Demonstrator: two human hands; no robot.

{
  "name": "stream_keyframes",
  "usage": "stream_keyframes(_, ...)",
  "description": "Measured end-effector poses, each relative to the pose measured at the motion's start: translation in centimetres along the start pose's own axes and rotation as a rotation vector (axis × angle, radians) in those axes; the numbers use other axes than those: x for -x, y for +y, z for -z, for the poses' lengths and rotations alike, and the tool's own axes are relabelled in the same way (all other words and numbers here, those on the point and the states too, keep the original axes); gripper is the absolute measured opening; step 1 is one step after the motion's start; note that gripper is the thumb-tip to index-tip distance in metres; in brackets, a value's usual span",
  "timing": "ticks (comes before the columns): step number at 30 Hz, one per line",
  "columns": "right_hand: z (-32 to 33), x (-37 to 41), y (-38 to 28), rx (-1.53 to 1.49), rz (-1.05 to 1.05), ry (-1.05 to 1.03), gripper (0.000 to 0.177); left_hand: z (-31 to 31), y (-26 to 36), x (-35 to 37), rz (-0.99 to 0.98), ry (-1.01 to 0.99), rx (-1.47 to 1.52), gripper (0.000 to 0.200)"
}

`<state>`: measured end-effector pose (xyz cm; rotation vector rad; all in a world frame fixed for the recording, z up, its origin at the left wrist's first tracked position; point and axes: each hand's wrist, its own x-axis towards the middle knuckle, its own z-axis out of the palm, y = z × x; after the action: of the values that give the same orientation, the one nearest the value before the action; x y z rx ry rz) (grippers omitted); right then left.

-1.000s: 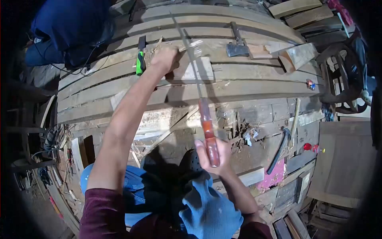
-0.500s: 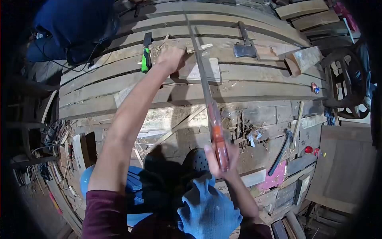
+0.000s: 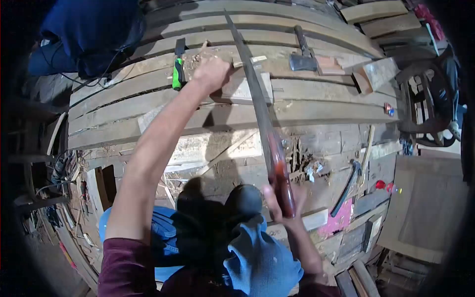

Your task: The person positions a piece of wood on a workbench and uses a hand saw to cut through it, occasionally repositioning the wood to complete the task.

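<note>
My right hand (image 3: 287, 205) is wrapped round the reddish-brown handle of a handsaw (image 3: 256, 94). The long blade points away from me and crosses a thin wood strip (image 3: 258, 60) near its right end. Over the slatted bench my left hand (image 3: 213, 72) is closed on that strip, left of the blade. Beneath the strip lies a pale flat board (image 3: 240, 92). Close by on the left rests a chisel (image 3: 177, 72) with a green and black handle. Whether the teeth are cutting into the strip cannot be made out.
A hatchet (image 3: 303, 62) and an angled wood block (image 3: 378, 75) lie on the slatted bench (image 3: 316, 111). A claw hammer (image 3: 345, 188) is on the planks below, right. Someone in dark blue clothing (image 3: 91, 34) is at the upper left. Wood shavings and offcuts litter the area.
The saw and my right hand have drawn back slightly toward me and to the right. My left hand stays at the strip. The whole view has shifted slightly.
</note>
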<state>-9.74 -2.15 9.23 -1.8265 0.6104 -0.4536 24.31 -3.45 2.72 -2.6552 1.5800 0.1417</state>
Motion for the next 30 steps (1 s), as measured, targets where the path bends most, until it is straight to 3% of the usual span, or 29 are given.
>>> stream_keyframes(2,-1.0,-4.2,-0.1,0.073,-0.122,-0.103,0.014,0.9,-0.1,0.3,0.01,0.052,0.099,0.02)
stream_keyframes(4,-3.8,-5.6,0.3,-0.069,0.045,0.07,0.023,1.4,-0.3,0.1,0.053,0.011,0.146,0.019)
stream_keyframes(6,-2.4,-2.6,-0.8,-0.067,0.029,0.043,0.023,1.5,-0.1,0.1,0.046,-0.032,0.121,0.02)
stream_keyframes(10,-0.5,0.5,0.3,0.067,0.103,0.01,0.026,0.3,-0.5,-0.1,0.008,0.074,0.052,0.03)
stream_keyframes(11,-0.7,0.3,0.5,0.061,0.096,0.018,0.027,0.4,-0.5,-0.2,0.007,-0.009,0.027,0.03)
stream_keyframes(14,-2.6,-3.9,-0.7,-0.116,-0.143,0.006,0.023,1.7,-1.0,0.5,0.054,0.055,0.191,0.031)
stream_keyframes(15,-2.7,-3.2,0.4,-0.143,-0.123,-0.001,0.016,2.0,-1.2,0.6,0.002,0.057,0.134,0.031)
stream_keyframes(17,-1.2,1.7,0.5,-0.046,0.094,0.07,0.018,1.4,-1.0,-0.4,0.028,0.075,0.079,0.032)
stream_keyframes(19,-0.8,2.0,0.0,-0.158,0.012,0.119,0.026,1.4,-0.6,-0.3,0.046,-0.038,-0.009,0.036)
stream_keyframes(20,-0.2,1.3,-0.2,-0.032,-0.06,0.043,0.028,1.1,-0.6,0.0,0.061,-0.037,0.01,0.037)
stream_keyframes(22,-0.2,-0.4,-0.2,-0.016,0.017,0.019,0.028,1.1,-2.1,-0.6,0.106,0.006,0.05,0.039)
stream_keyframes(23,0.1,-0.5,-0.4,-0.064,-0.089,0.061,0.027,0.4,-2.5,-0.8,0.124,0.073,0.033,0.039)
stream_keyframes(26,2.1,0.6,1.1,-0.171,-0.104,0.091,0.03,0.5,-2.4,-0.6,0.041,0.079,-0.051,0.04)
stream_keyframes(28,3.4,1.9,2.6,-0.088,0.07,0.004,0.022,0.5,-1.5,-0.2,0.056,-0.004,-0.084,0.041)
stream_keyframes(29,3.6,2.9,2.9,-0.064,0.075,0.018,0.021,-0.2,-1.3,0.4,0.003,0.091,-0.126,0.041)
stream_keyframes(30,3.7,3.5,2.9,-0.043,0.073,0.029,0.021,-1.2,-1.0,0.9,-0.018,0.206,-0.113,0.022)
